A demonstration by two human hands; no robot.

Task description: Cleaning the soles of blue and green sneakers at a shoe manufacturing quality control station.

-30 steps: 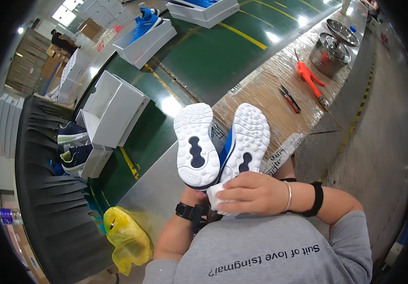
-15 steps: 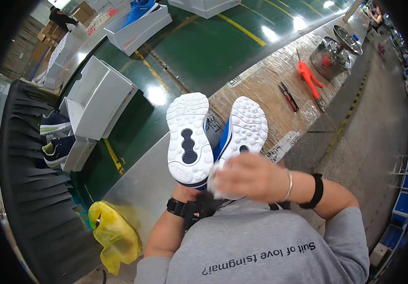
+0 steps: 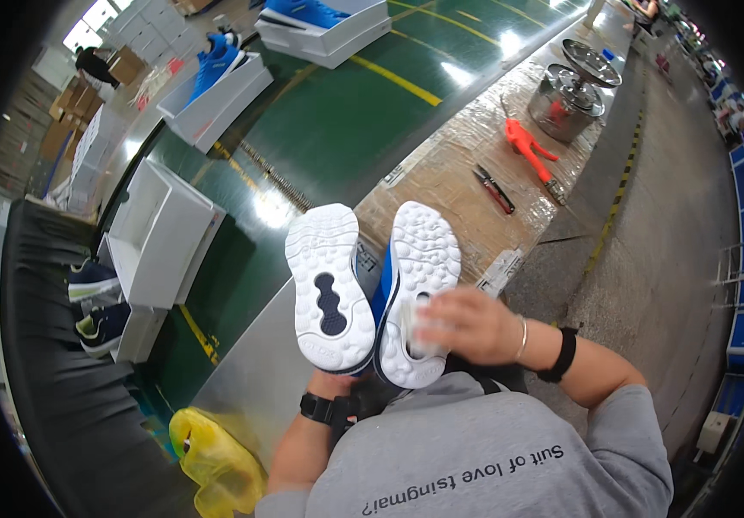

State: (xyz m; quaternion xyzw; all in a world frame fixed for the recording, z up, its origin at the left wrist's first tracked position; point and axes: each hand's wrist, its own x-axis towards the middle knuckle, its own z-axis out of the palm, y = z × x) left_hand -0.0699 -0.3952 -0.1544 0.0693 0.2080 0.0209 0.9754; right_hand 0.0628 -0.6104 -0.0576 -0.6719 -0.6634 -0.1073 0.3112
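A pair of blue sneakers with white soles is held upside-down, soles facing me: the left sneaker [image 3: 333, 285] shows a dark waist insert, the right sneaker [image 3: 424, 246] sits beside it. Under their heels is my left hand [image 3: 331, 381], gripping the pair from behind; its fingers are hidden by the shoes. My right hand [image 3: 474, 326] is closed, somewhat blurred, around a wadded white cloth [image 3: 417, 330], which lies against the middle of the right sole.
Cardboard under clear film [image 3: 458, 173] covers the bench, with snips [image 3: 494, 190], a red air gun [image 3: 527, 148] and a metal pot [image 3: 566, 104]. Open shoe boxes [image 3: 160, 233] stand on the green conveyor [image 3: 320, 129]. A yellow plastic bag [image 3: 221, 457] lies at lower left.
My right hand and the cloth have gone from between the heels onto the right sole, uncovering its heel. The view has shifted, so the bench items appear lower and further left.
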